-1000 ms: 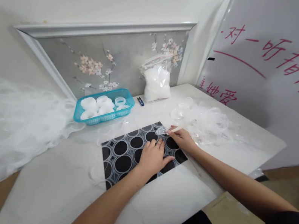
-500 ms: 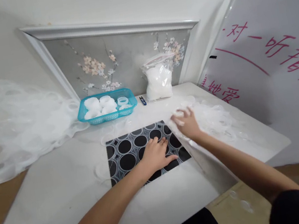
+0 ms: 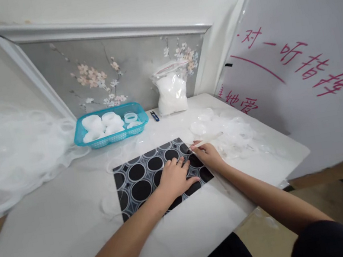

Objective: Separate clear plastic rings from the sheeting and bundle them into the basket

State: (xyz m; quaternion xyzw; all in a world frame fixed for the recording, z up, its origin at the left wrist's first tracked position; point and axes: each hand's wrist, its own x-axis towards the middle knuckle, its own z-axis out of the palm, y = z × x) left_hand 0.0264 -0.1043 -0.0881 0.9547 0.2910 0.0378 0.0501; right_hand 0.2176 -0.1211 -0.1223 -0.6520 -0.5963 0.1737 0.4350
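Thin circle-patterned mat [image 3: 155, 163], centre frame: probably light and slippery, best pinned flat. Left hand [image 3: 175, 178] rests there, fingers spread; right hand [image 3: 211, 157] grips a slender white-handled tool [image 3: 199, 144].

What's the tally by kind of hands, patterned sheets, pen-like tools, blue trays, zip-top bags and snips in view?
Hands: 2 (left hand, right hand)
Patterned sheet: 1
Pen-like tool: 1
Blue tray: 1
Zip-top bag: 1
Snips: 1
Total: 7
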